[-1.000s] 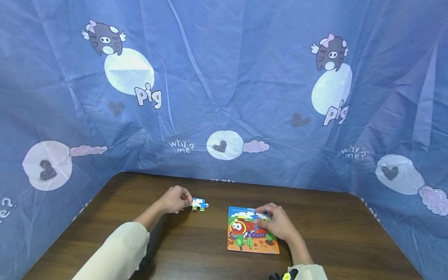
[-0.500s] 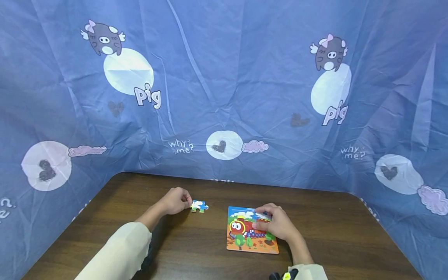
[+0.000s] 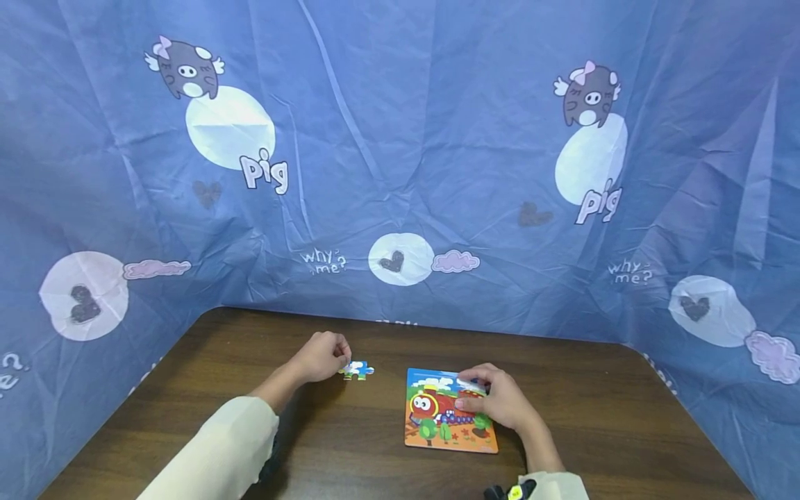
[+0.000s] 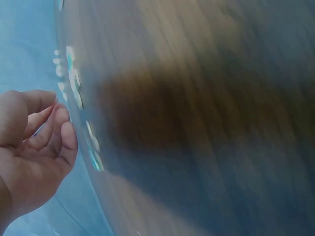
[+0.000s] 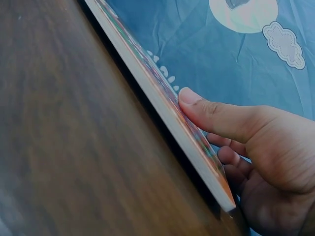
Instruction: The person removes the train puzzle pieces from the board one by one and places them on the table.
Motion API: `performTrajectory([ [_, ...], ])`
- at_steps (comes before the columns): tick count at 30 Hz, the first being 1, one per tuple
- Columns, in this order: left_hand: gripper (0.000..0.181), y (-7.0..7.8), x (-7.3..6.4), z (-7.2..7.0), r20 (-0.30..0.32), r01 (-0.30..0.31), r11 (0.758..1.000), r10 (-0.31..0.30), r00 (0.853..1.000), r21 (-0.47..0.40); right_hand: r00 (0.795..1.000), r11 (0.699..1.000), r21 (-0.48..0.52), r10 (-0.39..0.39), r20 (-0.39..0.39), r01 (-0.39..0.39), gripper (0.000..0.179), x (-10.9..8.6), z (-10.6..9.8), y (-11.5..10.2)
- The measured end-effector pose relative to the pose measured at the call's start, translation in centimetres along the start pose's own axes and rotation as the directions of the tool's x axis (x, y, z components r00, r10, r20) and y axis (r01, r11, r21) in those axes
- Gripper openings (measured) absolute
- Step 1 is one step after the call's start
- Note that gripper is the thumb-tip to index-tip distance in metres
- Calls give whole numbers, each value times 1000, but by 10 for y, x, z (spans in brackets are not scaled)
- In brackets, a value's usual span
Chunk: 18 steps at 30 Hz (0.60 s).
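Observation:
In the head view a square puzzle board point(image 3: 431, 444) with a red train picture lies on the table, right of middle. My right hand point(image 3: 503, 399) rests on its upper right part, thumb and index fingertips apart on the picture. The right wrist view shows that thumb point(image 5: 194, 101) against the board's face, the other fingers partly hidden. To the left is a blue, white and green puzzle piece point(image 3: 357, 370). My left hand point(image 3: 321, 356) is at its left end, fingers curled and fingertips overlapping it. In the left wrist view thumb and index tips meet with nothing visible between them.
The brown wooden table point(image 3: 375, 465) has a blue printed curtain point(image 3: 400, 180) behind it and at both sides. Low flat pieces point(image 4: 75, 81) lie on the table beyond the left fingertips. A dark wrist strap point(image 3: 509, 491) is on the right sleeve.
My left hand has moved slightly right over the puzzle piece's left end. The piece sits slightly lower in the view than a second ago. My right hand stays on the board.

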<state>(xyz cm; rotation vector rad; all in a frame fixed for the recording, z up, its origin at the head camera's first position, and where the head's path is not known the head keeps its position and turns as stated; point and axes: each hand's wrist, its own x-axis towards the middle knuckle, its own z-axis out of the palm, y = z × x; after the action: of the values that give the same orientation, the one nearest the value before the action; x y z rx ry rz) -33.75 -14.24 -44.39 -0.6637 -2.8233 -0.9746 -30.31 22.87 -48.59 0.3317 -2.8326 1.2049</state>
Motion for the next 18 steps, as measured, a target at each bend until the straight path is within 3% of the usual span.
performTrajectory([
  [6, 14, 21, 8, 15, 27, -66, 997, 67, 997, -34, 1000, 1000, 23, 12, -17, -12, 41, -1, -2, 3],
  [11, 13, 44, 17, 31, 87, -90, 996, 92, 992, -29, 1000, 1000, 19, -2, -29, 3, 41, -2, -5, 3],
  [18, 10, 77, 32, 57, 138, -132, 991, 135, 981, -36, 998, 999, 1, 51, -37, -51, 40, -2, -6, 3],
])
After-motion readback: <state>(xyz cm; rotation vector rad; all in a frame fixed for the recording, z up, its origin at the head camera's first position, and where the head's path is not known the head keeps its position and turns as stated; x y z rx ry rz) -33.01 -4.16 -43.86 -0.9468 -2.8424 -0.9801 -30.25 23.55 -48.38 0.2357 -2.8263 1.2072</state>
